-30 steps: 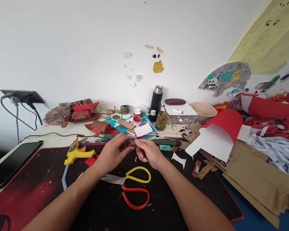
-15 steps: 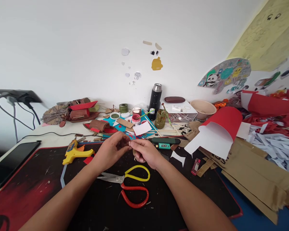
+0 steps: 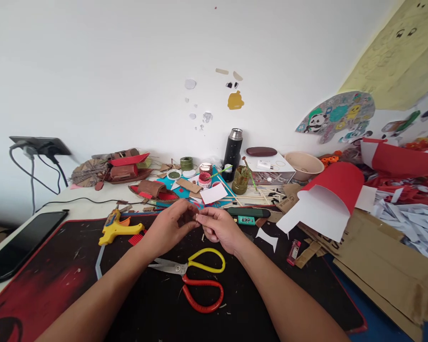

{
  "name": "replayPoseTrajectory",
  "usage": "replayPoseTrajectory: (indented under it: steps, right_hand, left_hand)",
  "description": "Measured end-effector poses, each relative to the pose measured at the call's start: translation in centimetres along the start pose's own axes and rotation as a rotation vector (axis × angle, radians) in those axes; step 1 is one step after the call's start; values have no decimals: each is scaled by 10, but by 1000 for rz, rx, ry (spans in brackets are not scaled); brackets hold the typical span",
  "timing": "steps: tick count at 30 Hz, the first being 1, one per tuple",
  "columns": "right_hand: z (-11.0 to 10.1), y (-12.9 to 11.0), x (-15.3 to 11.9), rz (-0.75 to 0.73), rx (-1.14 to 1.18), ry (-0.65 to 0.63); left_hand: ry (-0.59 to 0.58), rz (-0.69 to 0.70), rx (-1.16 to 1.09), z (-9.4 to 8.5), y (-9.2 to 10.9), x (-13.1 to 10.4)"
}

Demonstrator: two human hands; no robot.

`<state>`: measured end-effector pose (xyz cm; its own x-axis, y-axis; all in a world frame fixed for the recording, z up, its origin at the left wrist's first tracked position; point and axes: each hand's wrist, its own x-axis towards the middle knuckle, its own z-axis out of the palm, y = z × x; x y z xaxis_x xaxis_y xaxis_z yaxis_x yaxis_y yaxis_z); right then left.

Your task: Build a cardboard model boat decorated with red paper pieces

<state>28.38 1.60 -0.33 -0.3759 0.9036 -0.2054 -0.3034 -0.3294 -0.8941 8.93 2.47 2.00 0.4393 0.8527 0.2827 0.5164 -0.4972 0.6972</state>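
Note:
Above the dark mat, my left hand [image 3: 171,227] and my right hand [image 3: 219,229] meet fingertip to fingertip. Both are closed in a pinch around something tiny, with only a small pale bit showing between them; its kind is too small to tell. Scissors [image 3: 180,269] with one yellow and one red handle lie just below the hands, blades pointing left. To the left rests a yellow glue gun [image 3: 119,229] with a glue stick out of its back. Small red strips [image 3: 136,238] lie beside my left wrist. A white paper cutout [image 3: 267,239] is right of my right hand.
Paint pots [image 3: 205,179], a brown model boat [image 3: 151,190] and a black flask [image 3: 232,149] stand along the wall. A phone [image 3: 24,244] lies at left. At right are a red-and-white paper roll [image 3: 337,194], cardboard [image 3: 378,266], a pink lighter [image 3: 293,251] and paper scraps [image 3: 399,218].
The whole view has shifted slightly, so everything appears a little lower and further right. My hands stay pinched together, with the fingers only slightly moved.

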Motion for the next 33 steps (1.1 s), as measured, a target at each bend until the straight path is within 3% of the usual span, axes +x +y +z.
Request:
replayPoseTrajectory:
  steps: [3,6,8,9,10,11,13,17,21,33]
  right_hand:
    - [-2,0,1,-12,10,17]
    - [-5,-2,2,-32,14,24]
    - [-6,-2,2,-42,13,24]
    - [-6,-3,2,-46,11,25]
    - [-6,-3,2,-50,9,25]
    - [-6,-3,2,-55,7,27]
    - [-6,-3,2,-62,2,29]
    - [-6,-2,3,-65,5,23]
    - [-6,-3,3,-59,5,28]
    - [-6,-2,2,-65,3,22]
  left_hand:
    - [13,6,27,-22,4,1]
    - [250,-52,87,-64,-1,1]
    - [455,-207,244,-95,-14,0]
    - [471,-292,363,-109,-23,-1]
    - [401,-337,494,-121,-33,-1]
    - [287,-337,625,-131,-44,-1]
    - [209,-324,687,-142,-65,-2]
    - [121,-289,748,-143,-95,0]
    - [65,-282,759,-137,-110,6]
    - [-17,-235,731,-129,-126,18]
